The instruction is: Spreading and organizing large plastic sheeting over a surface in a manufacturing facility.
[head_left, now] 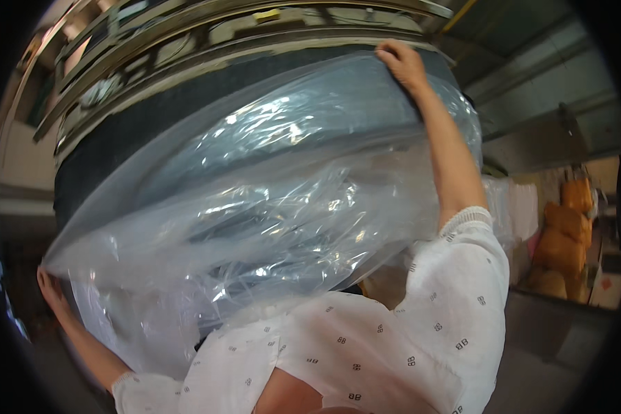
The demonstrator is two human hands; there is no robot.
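A clear plastic sheet (269, 207), tinted blue-grey and streaked with white glare, is seen over a dark grey round body (117, 148). White sleeves (421, 331) are dotted with a small dark repeated mark. Orange-brown sacks (566, 228) are shown against a pale wall (21, 162).

Right hand (401, 63) grips the clear plastic bag (269, 207) at upper centre; left hand (48, 286) pinches its corner at lower left, stretched over a dark roll (117, 145).
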